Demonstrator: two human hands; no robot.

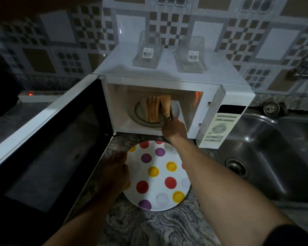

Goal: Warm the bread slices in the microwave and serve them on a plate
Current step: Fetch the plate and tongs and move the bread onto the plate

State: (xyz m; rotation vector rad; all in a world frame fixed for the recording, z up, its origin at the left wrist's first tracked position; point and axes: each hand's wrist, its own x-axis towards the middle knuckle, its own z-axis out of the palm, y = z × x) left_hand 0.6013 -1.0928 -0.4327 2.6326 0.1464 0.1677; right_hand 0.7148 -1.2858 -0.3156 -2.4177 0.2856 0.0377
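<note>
Bread slices (156,108), tan and upright, stand on the round glass turntable (140,116) inside the white microwave (167,77), frame centre. The right hand (174,129) clamps dark tongs (169,116) on one slice. The left hand (115,172) grips the spotted round plate (158,178) below.

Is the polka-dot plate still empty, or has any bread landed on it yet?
Empty. The plate shows only its dots; the bread slices stand inside the open microwave, where the right hand reaches them.
</note>
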